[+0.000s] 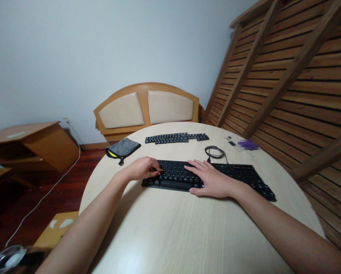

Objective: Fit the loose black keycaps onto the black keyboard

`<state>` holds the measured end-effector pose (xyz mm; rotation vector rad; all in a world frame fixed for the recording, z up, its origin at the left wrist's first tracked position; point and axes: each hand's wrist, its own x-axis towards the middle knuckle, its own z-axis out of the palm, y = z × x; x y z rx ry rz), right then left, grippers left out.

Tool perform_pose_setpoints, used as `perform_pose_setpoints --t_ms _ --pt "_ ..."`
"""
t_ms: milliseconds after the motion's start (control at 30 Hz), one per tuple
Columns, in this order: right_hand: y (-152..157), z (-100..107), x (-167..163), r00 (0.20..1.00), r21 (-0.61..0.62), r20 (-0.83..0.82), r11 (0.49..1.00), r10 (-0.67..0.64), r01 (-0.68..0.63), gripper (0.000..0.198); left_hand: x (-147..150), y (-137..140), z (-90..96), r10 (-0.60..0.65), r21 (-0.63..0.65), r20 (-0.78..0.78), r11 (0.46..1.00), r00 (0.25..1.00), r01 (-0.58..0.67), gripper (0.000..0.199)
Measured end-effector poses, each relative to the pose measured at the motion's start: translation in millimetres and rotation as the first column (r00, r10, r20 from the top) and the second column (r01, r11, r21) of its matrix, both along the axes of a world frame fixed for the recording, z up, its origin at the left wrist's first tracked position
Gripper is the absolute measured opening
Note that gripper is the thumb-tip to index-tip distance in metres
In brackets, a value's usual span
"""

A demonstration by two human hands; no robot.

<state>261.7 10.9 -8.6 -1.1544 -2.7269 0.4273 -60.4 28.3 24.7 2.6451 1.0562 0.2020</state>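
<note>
A black keyboard [174,185] lies on the round wooden table, and many of its keys appear to be bare key posts without caps. Over its left end, my left hand [143,168] has thumb and fingertips pinched together at the keys; whatever is between them is too small to tell. My right hand [211,179] rests flat across the middle of the keyboard, fingers spread. Behind the keyboard, loose black keycaps [170,138] are laid out in rows. The keyboard's coiled cable [215,152] sits at its back edge.
A grey cloth [124,147] with yellow-black edging lies at the table's left. Small parts and a purple blurred item [248,144] are at the back right. A padded headboard [147,106], a slatted wooden panel [290,76] and a low wooden desk [30,146] surround the table [170,228].
</note>
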Motion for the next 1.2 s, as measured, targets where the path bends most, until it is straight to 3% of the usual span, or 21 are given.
perform_pose_setpoints --t_ms 167,400,600,967,1200 --pt "-5.5 3.3 -5.3 0.998 0.051 -0.029 0.998 0.049 -0.047 0.078 1.6 -0.2 -1.0 -0.010 0.005 0.004 1.000 1.000 0.010 0.020" --pt "-8.6 2.9 -15.6 0.983 0.131 -0.090 0.980 0.161 -0.149 0.057 -0.1 0.5 -4.4 0.029 -0.106 0.118 0.994 0.993 -0.017 0.023" --pt "-8.4 -0.8 -17.6 0.976 0.136 -0.152 0.982 0.154 -0.134 0.051 -0.5 2.8 -7.5 0.108 -0.188 0.198 0.980 0.974 -0.070 0.025" --pt "-11.0 6.9 -19.3 0.945 0.156 -0.137 0.949 0.295 -0.274 0.041 -4.0 7.0 -12.7 0.097 -0.169 0.232 0.984 0.968 -0.058 0.026" --pt "-13.8 4.6 -25.5 0.940 0.166 -0.134 0.942 0.315 -0.292 0.037 -4.1 7.1 -12.9 0.106 -0.180 0.233 0.982 0.967 -0.064 0.025"
